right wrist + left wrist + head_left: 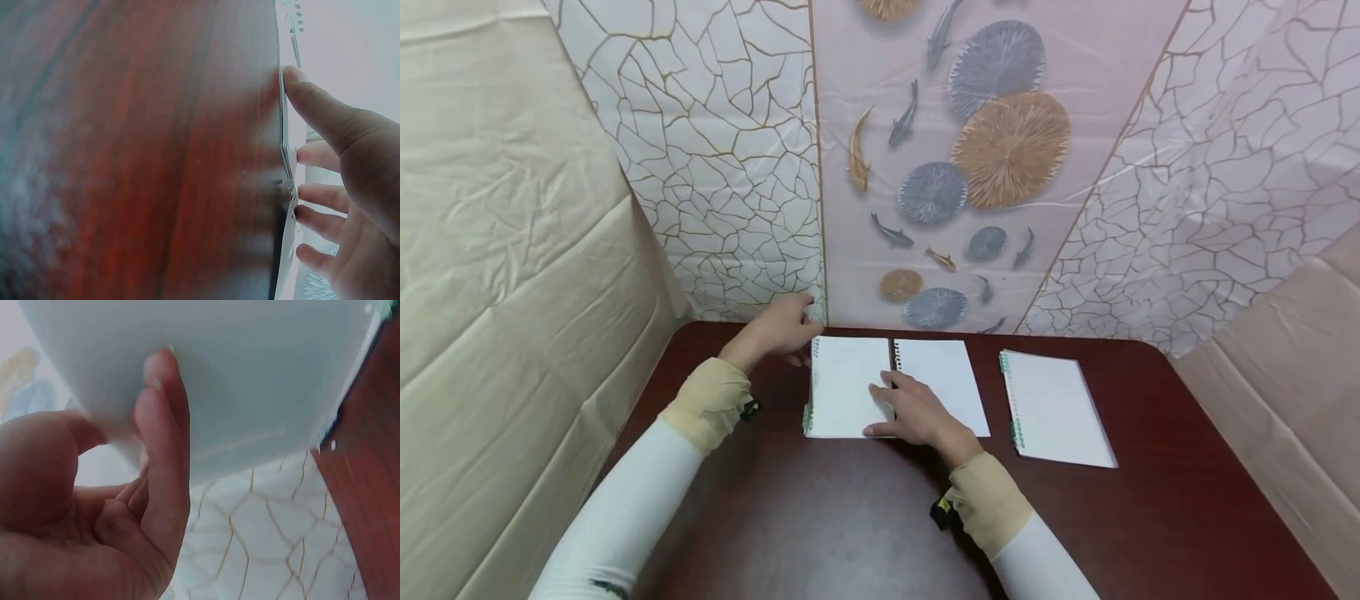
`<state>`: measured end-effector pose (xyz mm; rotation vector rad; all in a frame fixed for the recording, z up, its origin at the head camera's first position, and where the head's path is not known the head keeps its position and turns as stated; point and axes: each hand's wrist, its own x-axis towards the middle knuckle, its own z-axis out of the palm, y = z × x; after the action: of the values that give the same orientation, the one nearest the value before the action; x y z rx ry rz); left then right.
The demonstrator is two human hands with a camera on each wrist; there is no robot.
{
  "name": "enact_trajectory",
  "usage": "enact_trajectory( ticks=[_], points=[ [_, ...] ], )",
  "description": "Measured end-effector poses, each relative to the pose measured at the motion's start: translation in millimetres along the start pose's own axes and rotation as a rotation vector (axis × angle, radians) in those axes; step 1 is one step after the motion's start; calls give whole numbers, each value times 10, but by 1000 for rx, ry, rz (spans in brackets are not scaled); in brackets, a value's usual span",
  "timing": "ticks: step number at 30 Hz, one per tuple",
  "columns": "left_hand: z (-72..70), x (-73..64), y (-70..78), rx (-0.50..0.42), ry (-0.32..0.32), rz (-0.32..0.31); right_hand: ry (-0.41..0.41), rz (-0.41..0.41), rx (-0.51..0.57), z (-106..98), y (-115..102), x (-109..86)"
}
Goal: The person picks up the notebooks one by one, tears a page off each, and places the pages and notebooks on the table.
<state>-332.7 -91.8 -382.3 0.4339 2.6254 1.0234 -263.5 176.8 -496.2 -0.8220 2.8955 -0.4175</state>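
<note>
A ring-bound notebook (848, 390) lies on the table, its white pages in two parts with a dark gap between them; the right part (946, 390) has punched holes. My left hand (781, 327) holds its left edge near the far corner. Seen from the left wrist, the fingers (164, 428) lie against a frosted cover (256, 375), with the thumb at its edge; the thumb tip is partly hidden. Across the near middle of the pages rests my right hand (916, 408), fingers spread. From the right wrist, its thumb (319, 103) touches the notebook's near edge.
Another white notebook (1052, 408) with green rings lies to the right, apart from both hands. The dark red table (835, 517) meets a patterned cloth wall (752, 167) at the back. Beige cloth (512, 292) hangs on the left and right.
</note>
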Motion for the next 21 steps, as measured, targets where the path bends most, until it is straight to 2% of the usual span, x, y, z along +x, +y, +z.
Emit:
enact_trajectory(
  ticks=[3,8,11,15,21],
  points=[
    [153,40,83,52,44,28,-3,6,-10,11,10,11],
    [462,145,202,209,144,76,10,1,-24,23,29,11],
    [653,223,239,271,188,90,18,-12,-30,29,33,10],
    [869,319,282,304,190,69,36,-26,-27,34,33,10],
    [1096,414,343,343,168,18,83,-74,-26,54,46,17]
  ],
)
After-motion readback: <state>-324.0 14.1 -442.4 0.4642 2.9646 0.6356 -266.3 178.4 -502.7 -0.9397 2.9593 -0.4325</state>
